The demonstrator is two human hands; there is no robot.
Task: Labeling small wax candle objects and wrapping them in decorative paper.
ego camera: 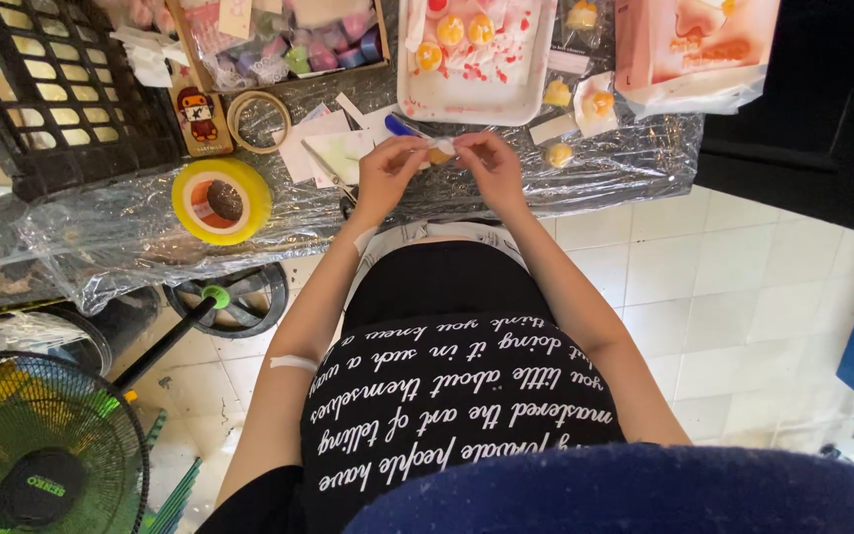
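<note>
**Small orange piece being bagged at table edge**

Nearest, left hand [387,170] and right hand [491,166] met at the plastic-covered table [130,232] edge, fingertips of both pinched on a small orange piece in a clear wrapper [439,151]. Just beyond lay three similar wrapped pieces [558,154], seemingly finished. Farther back, the white tray [467,104] held several unwrapped orange rounds [451,30], seemingly left to do. Yellow tape roll [221,201] sat left.

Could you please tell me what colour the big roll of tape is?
The tape roll is yellow with an orange inner core, seen in the head view.

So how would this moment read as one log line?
left hand: pinching small packet | right hand: pinching same packet | place: plastic-covered table
</note>
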